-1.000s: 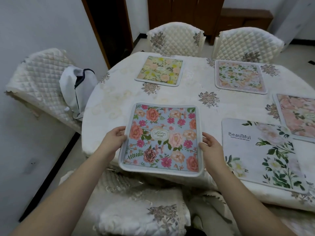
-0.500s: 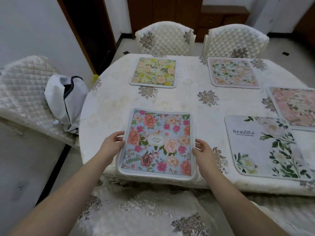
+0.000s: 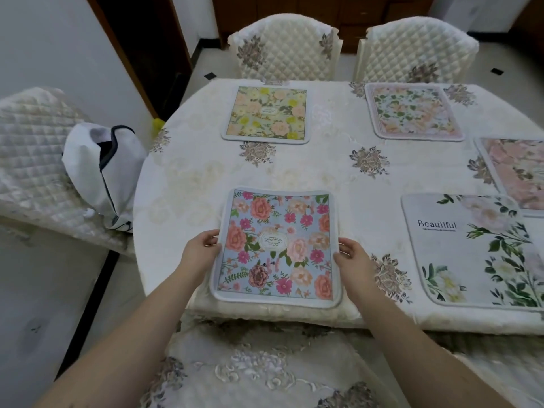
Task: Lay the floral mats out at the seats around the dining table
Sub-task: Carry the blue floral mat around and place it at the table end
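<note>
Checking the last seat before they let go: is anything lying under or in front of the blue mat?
Nothing visible does. Both hands, left hand and right hand, hold the blue floral mat on bare tablecloth.

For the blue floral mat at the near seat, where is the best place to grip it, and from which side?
Grip the blue floral mat at the middle of its two side edges, from left and right, as the left hand and right hand do. It is thin, floppy and lies flat, so a two-sided hold likely keeps it level.
</note>
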Demonstrator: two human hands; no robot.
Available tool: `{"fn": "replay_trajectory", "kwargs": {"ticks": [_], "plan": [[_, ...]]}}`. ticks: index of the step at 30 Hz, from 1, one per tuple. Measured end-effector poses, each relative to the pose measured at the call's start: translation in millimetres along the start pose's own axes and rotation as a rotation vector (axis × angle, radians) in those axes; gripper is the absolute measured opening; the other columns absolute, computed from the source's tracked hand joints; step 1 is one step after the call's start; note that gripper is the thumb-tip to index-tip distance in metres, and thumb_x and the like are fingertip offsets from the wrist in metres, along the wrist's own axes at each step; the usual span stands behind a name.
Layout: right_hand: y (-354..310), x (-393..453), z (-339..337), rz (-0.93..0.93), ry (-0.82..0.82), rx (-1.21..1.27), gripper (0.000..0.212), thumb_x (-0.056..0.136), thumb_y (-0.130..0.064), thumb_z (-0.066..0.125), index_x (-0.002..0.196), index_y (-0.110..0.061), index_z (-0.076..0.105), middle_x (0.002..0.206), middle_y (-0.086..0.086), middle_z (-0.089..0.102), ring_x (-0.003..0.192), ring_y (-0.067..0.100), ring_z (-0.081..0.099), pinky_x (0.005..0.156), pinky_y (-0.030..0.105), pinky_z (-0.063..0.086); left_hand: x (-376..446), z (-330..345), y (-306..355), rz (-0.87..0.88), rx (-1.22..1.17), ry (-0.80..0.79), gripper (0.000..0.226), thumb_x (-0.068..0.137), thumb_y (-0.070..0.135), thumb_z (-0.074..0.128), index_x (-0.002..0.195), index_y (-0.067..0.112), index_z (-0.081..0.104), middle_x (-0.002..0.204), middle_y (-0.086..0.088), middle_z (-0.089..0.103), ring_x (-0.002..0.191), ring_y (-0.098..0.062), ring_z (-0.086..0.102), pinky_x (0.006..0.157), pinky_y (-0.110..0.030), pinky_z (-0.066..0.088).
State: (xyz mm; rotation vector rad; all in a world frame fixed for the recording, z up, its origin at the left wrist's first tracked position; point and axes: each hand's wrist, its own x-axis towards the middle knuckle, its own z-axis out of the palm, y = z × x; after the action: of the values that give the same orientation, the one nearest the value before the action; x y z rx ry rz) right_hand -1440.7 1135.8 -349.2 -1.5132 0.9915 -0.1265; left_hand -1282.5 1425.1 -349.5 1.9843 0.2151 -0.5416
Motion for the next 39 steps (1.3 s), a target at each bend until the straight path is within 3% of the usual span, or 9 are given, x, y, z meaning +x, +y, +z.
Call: {"fn": "replay_trajectory", "kwargs": {"ticks": [4, 8, 13, 24, 28, 30, 34, 37, 39], "plan": [[12.0, 3.5, 6.0, -0.02, 0.045, -0.113, 0.027, 0.096, -0.009, 0.053, 0.121, -0.019, 0.056, 0.111, 0.0, 0.067, 0.095, 0.02, 0.069, 0.079, 0.045, 0.06, 8.0, -0.1, -6.1, 0.035, 0.071, 0.011, 0.027, 0.089, 0.007, 0.065, 0.115, 0.015, 0.067, 0.096, 0.0, 0.07, 0.089, -0.018, 0.069, 0.076, -0.033, 0.058], [23.5, 2.6, 7.6, -0.059, 0.133, -0.224, 0.027, 0.095, -0.009, 0.056, 0.122, -0.013, 0.058, 0.106, 0.002, 0.068, 0.096, 0.02, 0.066, 0.08, 0.037, 0.057, 12.8, -1.9, -13.6, 0.06, 0.161, 0.022, 0.032, 0.085, 0.013, 0.072, 0.116, 0.014, 0.066, 0.096, 0.001, 0.07, 0.085, -0.016, 0.068, 0.083, -0.039, 0.057], [26.2, 0.6, 8.4, -0.111, 0.172, -0.328, 0.03, 0.094, -0.007, 0.058, 0.123, -0.01, 0.059, 0.104, 0.001, 0.065, 0.093, 0.016, 0.06, 0.081, 0.028, 0.047, 11.3, 0.0, -16.8, 0.148, 0.238, 0.041, 0.031, 0.086, 0.015, 0.072, 0.116, 0.015, 0.065, 0.09, 0.004, 0.068, 0.081, -0.007, 0.063, 0.069, -0.016, 0.046], [25.3, 2.2, 12.8, -0.099, 0.197, -0.346, 0.031, 0.094, -0.004, 0.056, 0.124, -0.012, 0.06, 0.113, 0.004, 0.067, 0.096, 0.014, 0.059, 0.083, 0.024, 0.045, 13.4, 2.9, -22.5, 0.173, 0.328, 0.011, 0.038, 0.087, 0.019, 0.071, 0.123, 0.016, 0.06, 0.088, 0.008, 0.066, 0.078, -0.001, 0.061, 0.063, -0.009, 0.04], [17.8, 3.0, 15.4, -0.163, 0.25, -0.462, 0.033, 0.097, -0.012, 0.05, 0.13, -0.015, 0.054, 0.126, 0.005, 0.055, 0.11, 0.017, 0.053, 0.095, 0.035, 0.046, 16.8, 8.8, -20.0, 0.302, 0.439, 0.164, 0.052, 0.091, 0.028, 0.062, 0.139, 0.015, 0.045, 0.113, -0.005, 0.057, 0.104, -0.02, 0.055, 0.085, -0.033, 0.048], [9.0, 10.0, 24.5, -0.27, 0.244, -0.544, 0.035, 0.099, -0.019, 0.047, 0.134, -0.015, 0.051, 0.132, 0.004, 0.051, 0.122, 0.019, 0.045, 0.105, 0.038, 0.037, 20.7, 20.8, -9.8, 0.455, 0.511, 0.249, 0.048, 0.094, 0.027, 0.057, 0.139, 0.012, 0.044, 0.125, -0.01, 0.053, 0.114, -0.025, 0.049, 0.096, -0.041, 0.044], [-13.0, 31.8, 73.9, -0.528, 0.088, -0.669, 0.045, 0.101, -0.021, 0.039, 0.145, -0.015, 0.04, 0.149, 0.004, 0.043, 0.139, 0.018, 0.032, 0.117, 0.036, 0.021, 36.2, 62.2, 10.8, 0.792, 0.755, 0.06, 0.049, 0.097, 0.021, 0.041, 0.144, 0.008, 0.043, 0.144, -0.013, 0.048, 0.136, -0.028, 0.04, 0.114, -0.047, 0.03], [-16.8, 48.8, 115.8, -0.638, -0.013, -0.79, 0.051, 0.101, -0.015, 0.038, 0.151, -0.011, 0.03, 0.157, 0.008, 0.032, 0.147, 0.023, 0.023, 0.121, 0.037, 0.011, 50.3, 90.5, 17.1, 0.807, 0.873, -0.073, 0.063, 0.093, 0.03, 0.025, 0.152, 0.008, 0.029, 0.158, -0.01, 0.03, 0.148, -0.025, 0.019, 0.122, -0.042, 0.008], [-12.3, 59.3, 132.5, -0.627, -0.036, -0.843, 0.054, 0.101, -0.011, 0.038, 0.153, -0.011, 0.024, 0.16, 0.009, 0.024, 0.149, 0.023, 0.017, 0.12, 0.033, 0.004, 61.1, 102.8, 17.5, 0.772, 0.939, -0.101, 0.063, 0.094, 0.029, 0.028, 0.154, 0.01, 0.022, 0.162, -0.008, 0.021, 0.15, -0.022, 0.011, 0.121, -0.037, -0.001]]}}
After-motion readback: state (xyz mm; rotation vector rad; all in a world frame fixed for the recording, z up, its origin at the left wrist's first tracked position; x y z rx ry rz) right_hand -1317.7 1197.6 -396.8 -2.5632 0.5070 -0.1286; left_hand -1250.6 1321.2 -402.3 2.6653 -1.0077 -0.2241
